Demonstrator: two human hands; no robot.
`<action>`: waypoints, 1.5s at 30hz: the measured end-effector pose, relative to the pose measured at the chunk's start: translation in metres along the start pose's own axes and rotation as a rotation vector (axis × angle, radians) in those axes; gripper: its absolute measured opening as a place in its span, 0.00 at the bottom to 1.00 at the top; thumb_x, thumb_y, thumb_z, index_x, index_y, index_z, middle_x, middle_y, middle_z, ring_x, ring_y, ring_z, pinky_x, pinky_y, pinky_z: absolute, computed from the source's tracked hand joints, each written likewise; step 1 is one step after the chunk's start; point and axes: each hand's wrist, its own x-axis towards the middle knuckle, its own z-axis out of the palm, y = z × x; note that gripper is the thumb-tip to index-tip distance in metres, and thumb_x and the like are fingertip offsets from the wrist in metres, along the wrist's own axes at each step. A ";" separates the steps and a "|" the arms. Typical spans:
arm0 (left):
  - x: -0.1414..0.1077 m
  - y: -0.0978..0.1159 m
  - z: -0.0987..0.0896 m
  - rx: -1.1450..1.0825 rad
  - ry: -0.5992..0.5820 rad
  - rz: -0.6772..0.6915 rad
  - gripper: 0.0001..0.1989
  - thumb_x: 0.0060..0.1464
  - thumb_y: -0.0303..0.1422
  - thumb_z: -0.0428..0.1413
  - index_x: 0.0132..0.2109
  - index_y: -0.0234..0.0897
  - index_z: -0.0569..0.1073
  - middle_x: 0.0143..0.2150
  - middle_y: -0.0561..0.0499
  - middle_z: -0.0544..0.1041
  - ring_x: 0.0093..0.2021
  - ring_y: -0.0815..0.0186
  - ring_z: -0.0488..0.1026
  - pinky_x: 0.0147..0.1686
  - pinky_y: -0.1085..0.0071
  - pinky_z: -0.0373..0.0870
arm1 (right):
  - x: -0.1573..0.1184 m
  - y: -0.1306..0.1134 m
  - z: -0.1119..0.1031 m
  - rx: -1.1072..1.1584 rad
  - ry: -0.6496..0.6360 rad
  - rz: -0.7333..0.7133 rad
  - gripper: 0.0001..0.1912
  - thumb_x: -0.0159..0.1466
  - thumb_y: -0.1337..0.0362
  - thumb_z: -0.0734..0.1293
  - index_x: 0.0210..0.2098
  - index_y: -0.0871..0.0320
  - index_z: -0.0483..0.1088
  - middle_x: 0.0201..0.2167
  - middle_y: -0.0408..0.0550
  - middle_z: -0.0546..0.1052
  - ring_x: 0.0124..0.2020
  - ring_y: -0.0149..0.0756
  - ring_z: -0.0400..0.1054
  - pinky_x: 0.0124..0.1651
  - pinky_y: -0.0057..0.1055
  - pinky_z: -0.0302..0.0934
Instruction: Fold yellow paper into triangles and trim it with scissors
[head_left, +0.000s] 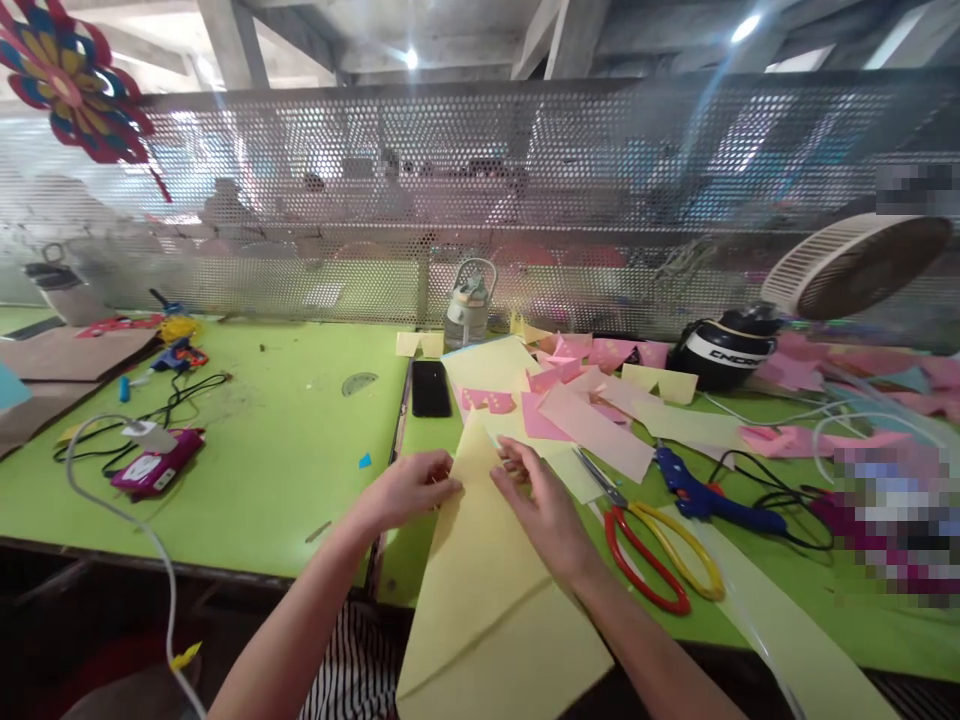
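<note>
- Pale-yellow paper, a long tapering sheet [491, 545], lies straight ahead between the two hands, narrow end pointing away, broad end hanging past the table's near edge; a slanting line crosses its lower part, fold or overlap, I cannot tell.
- Left hand [420, 487]: half curled, thumb and forefinger slightly apart at the sheet's left edge; whether they pinch it, I cannot tell.
- Right hand [536, 490]: loosely bent, thumb and fingers parted over the right edge near the narrow end; I cannot make out a firm hold.
- What matters in space: the sheet's long axis runs away from the body, hands facing each other across it near the far tip, the right reaching slightly farther.
- Just right of the right hand: steel scissors with red and yellow loop handles [645, 545], blades slightly parted, pointing away and leftward.
- Beyond those, a blue plastic glue gun [712, 500] with a black cord.
- Ahead of the hands, a black rectangular phone [430, 389], loose pink paper pieces [555, 376] and a pale, loop-handled bottle [468, 312].
- Underneath, a lime-green tabletop [300, 440].
</note>
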 end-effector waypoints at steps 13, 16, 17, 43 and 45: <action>-0.020 0.008 0.028 -0.163 0.117 0.162 0.23 0.61 0.47 0.50 0.24 0.36 0.60 0.21 0.59 0.55 0.23 0.73 0.55 0.23 0.73 0.46 | -0.017 -0.027 -0.003 0.147 -0.111 -0.101 0.12 0.66 0.54 0.62 0.32 0.54 0.71 0.29 0.42 0.75 0.31 0.33 0.68 0.35 0.27 0.62; -0.022 0.013 0.028 -0.158 0.113 0.163 0.23 0.61 0.47 0.50 0.24 0.35 0.66 0.21 0.58 0.60 0.23 0.73 0.58 0.23 0.74 0.48 | -0.019 -0.029 -0.007 0.170 -0.122 -0.145 0.13 0.66 0.55 0.63 0.28 0.54 0.70 0.28 0.43 0.74 0.32 0.34 0.68 0.37 0.28 0.62; -0.024 0.015 0.028 -0.159 0.121 0.184 0.22 0.61 0.47 0.51 0.26 0.35 0.69 0.22 0.57 0.64 0.24 0.72 0.61 0.24 0.74 0.51 | -0.020 -0.029 -0.009 0.180 -0.103 -0.153 0.13 0.66 0.56 0.64 0.28 0.54 0.71 0.29 0.43 0.74 0.33 0.34 0.68 0.37 0.29 0.63; -0.065 0.011 0.013 -0.067 -0.056 0.161 0.22 0.63 0.47 0.47 0.36 0.37 0.79 0.28 0.52 0.75 0.27 0.69 0.68 0.27 0.75 0.58 | -0.025 -0.031 -0.074 0.628 0.564 0.400 0.22 0.36 0.47 0.79 0.23 0.57 0.78 0.20 0.46 0.76 0.18 0.32 0.66 0.18 0.27 0.62; -0.067 0.004 0.007 -0.073 -0.061 0.132 0.22 0.63 0.47 0.48 0.36 0.36 0.79 0.27 0.53 0.74 0.27 0.70 0.67 0.27 0.76 0.57 | -0.020 -0.027 -0.084 0.677 0.679 0.436 0.24 0.31 0.49 0.81 0.22 0.57 0.78 0.20 0.46 0.76 0.18 0.30 0.66 0.18 0.26 0.62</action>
